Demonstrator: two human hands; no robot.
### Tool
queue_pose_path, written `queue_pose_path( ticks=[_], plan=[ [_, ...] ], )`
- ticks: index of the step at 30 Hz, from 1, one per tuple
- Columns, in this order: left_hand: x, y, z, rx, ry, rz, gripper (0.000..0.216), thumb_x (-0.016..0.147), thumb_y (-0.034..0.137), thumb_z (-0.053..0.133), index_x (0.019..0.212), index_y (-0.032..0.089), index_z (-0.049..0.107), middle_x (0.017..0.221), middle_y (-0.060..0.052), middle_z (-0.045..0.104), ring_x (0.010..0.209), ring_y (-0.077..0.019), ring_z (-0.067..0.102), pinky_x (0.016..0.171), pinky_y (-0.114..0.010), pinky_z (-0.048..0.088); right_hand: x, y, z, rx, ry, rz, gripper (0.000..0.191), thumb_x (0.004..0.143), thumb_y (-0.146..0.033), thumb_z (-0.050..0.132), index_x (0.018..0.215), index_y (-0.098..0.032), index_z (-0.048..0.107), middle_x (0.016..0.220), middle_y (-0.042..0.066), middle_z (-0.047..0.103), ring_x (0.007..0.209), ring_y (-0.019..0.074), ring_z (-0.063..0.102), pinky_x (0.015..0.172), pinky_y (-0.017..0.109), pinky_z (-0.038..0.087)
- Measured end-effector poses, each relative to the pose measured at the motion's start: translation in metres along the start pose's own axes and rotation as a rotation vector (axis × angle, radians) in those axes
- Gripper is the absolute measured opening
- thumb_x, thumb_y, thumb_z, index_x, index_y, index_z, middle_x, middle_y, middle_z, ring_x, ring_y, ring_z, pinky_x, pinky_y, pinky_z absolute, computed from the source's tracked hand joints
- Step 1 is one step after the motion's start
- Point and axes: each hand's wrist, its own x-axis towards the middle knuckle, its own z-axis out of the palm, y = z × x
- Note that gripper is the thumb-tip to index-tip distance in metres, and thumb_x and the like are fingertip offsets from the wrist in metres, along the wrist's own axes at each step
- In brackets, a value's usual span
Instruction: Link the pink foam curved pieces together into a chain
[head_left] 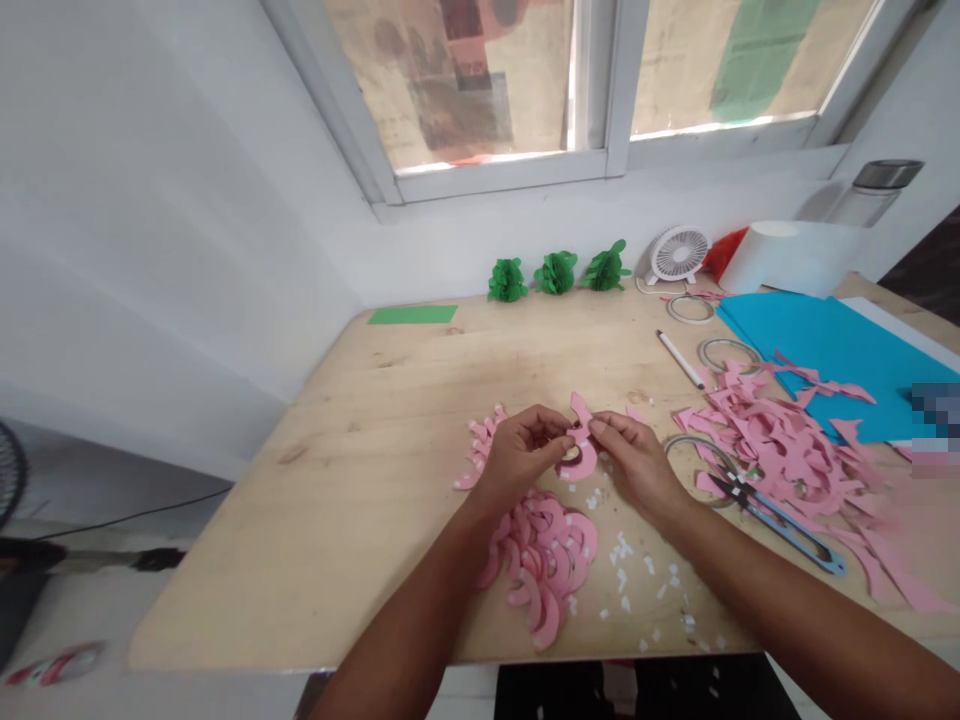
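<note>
The left hand and right hand meet over the middle of the pale wooden table. Each has its fingers curled in to a fingertip pinch, and together they hold 1 pink crescent-shaped paper piece just above the board. Gripping it at opposite edges seems to keep the thin cut-out flat and facing up.

A heap of matching pink crescents lies directly near the hands, within easy reach, and small white paper flecks are scattered to its right. On the right, a pile of pink paper offcuts spreads onto a bright blue paper sheet, with blue-handled snips just beside the right wrist.

Against the far wall stand 3 green folded-paper balls, apparently set clear of the working area, along with a small white desk fan. A flat green paper rectangle lies far left.

No brand, label or writing can be read; a patch at the right edge is blurred.
</note>
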Motion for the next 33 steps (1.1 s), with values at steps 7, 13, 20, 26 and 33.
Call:
queue_pose_path(
  ticks=[7,13,20,26,33],
  plan=[
    [-0.0001,0.0007,-0.0004,-0.01,-0.005,-0.013,0.025,0.063,0.027,0.071,0.079,0.012,0.059,0.065,0.0,0.058,0.056,-0.01,0.057,0.056,-0.025,0.052,-0.0011,-0.0013,0.0005,-0.045,-0.05,0.026,0.027,0.073,-0.042,0.061,0.063,-0.017,0.055,0.055,-0.003,0.048,0.05,0.0096,0.041,0.049,0.022,0.032],
    [-0.0007,0.0006,-0.001,-0.006,-0.019,-0.008,0.023,0.065,0.025,0.07,0.081,0.013,0.06,0.066,0.0,0.057,0.057,-0.0099,0.057,0.055,-0.024,0.052,-0.0012,0.0,0.0005,-0.021,-0.044,0.022,0.025,0.073,-0.04,0.061,0.066,-0.017,0.057,0.056,-0.003,0.048,0.051,0.0095,0.041,0.049,0.022,0.033],
    [-0.0011,0.0038,-0.0017,0.051,0.007,0.011,0.022,0.063,0.026,0.07,0.078,0.013,0.06,0.063,0.001,0.057,0.056,-0.0089,0.055,0.056,-0.022,0.049,0.0,-0.0001,-0.0003,-0.013,-0.076,0.037,0.027,0.073,-0.042,0.06,0.067,-0.016,0.059,0.059,-0.002,0.052,0.053,0.0104,0.044,0.053,0.023,0.036],
    [-0.0017,0.0018,-0.0014,0.213,0.024,0.103,0.021,0.07,0.025,0.064,0.088,0.015,0.059,0.068,0.0,0.057,0.059,-0.0105,0.056,0.058,-0.025,0.047,0.0003,0.0007,-0.0007,-0.08,-0.02,-0.019,0.025,0.075,-0.04,0.059,0.067,-0.016,0.059,0.058,-0.002,0.05,0.052,0.0101,0.043,0.05,0.022,0.032],
    [-0.005,0.0029,0.0042,0.747,0.127,0.608,0.005,0.075,0.018,0.057,0.076,0.019,0.062,0.076,-0.005,0.059,0.076,-0.0168,0.054,0.07,-0.03,0.043,-0.0019,-0.001,-0.0028,-0.281,0.078,-0.146,0.025,0.08,-0.037,0.053,0.068,-0.016,0.058,0.059,-0.002,0.045,0.053,0.0109,0.04,0.049,0.023,0.031]
  ],
)
